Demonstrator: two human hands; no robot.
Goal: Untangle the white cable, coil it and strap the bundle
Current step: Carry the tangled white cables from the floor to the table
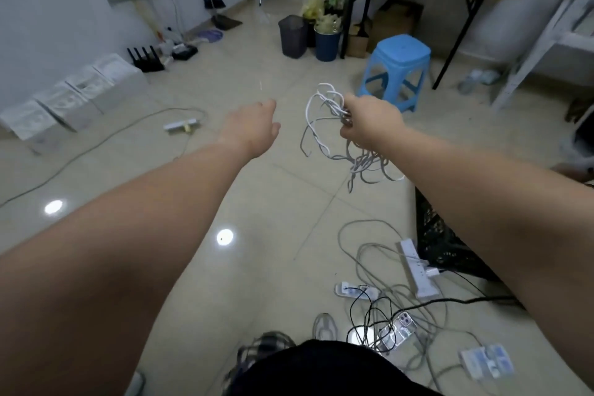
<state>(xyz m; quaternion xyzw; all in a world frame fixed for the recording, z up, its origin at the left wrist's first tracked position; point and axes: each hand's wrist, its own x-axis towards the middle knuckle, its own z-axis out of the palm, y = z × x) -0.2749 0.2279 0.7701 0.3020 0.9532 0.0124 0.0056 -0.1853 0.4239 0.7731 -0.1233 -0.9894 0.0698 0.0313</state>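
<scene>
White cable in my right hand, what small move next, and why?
Probably bring the left hand across to pinch a dangling strand: the right hand grips the white cable in a knotted bunch, loops hanging, while the left is empty.

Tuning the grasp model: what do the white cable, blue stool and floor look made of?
White cable: thin, flexible plastic-jacketed wire, it seems; it droops in loose loops from the right hand. Blue stool: moulded plastic, likely; uniform colour, soft sheen. Floor: glossy glazed tile, probably; grout lines and mirrored lamp spots.
</scene>
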